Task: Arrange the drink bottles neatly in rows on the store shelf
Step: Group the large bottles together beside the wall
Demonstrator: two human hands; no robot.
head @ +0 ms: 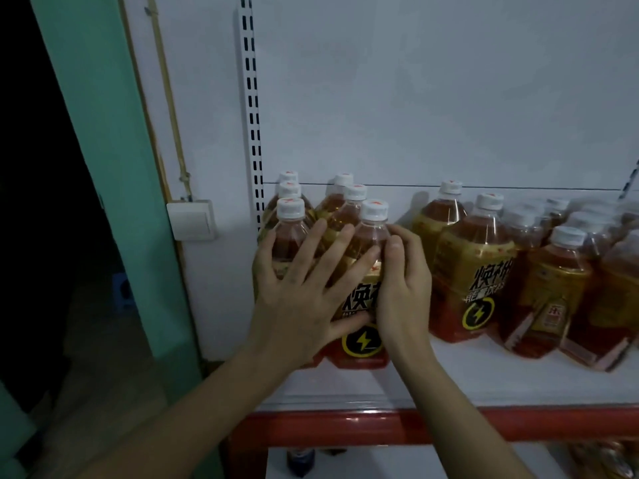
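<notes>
drink bottles, clear plastic, amber-red liquid, white caps, gold labels with black characters and a yellow lightning disc. all upright on the white store shelf (484, 382). left cluster (332, 216) at 9 o'clock: two files running back toward the rear panel; front bottle (366, 340) of the inner file faces label-out. gap at centre. right group (539, 257) at 3 o'clock, looser, labels turned various ways; its front-left bottle (473, 271) shows the full label.
</notes>
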